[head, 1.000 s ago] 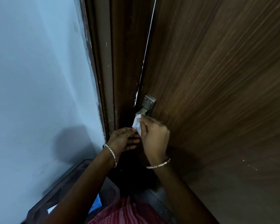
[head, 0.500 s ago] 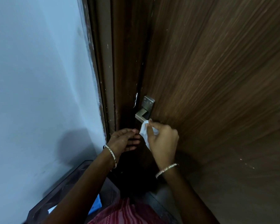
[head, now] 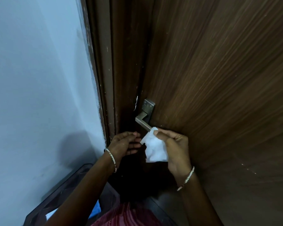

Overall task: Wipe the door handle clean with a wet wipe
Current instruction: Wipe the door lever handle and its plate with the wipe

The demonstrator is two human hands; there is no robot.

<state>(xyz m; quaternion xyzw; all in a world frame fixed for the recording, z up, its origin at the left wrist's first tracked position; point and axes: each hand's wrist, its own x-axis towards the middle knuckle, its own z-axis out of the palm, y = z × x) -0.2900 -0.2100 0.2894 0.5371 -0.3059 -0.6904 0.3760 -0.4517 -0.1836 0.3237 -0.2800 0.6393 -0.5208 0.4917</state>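
Observation:
A grey metal lever handle sticks out from its plate on the dark wooden door. My right hand pinches a white wet wipe and presses its top corner against the free end of the lever. The rest of the wipe hangs down loose beside my palm. My left hand hovers just left of the wipe, below the lever, fingers apart and holding nothing. Both wrists wear thin bangles.
The brown door frame runs up on the left of the handle, with a pale blue wall beyond it. A dark translucent bin stands low at the left, by my red striped clothing.
My right hand has slid the wipe down and to the right along the lever, from its corner near the plate to its free end. More of the wipe now hangs loose. The door has shut.

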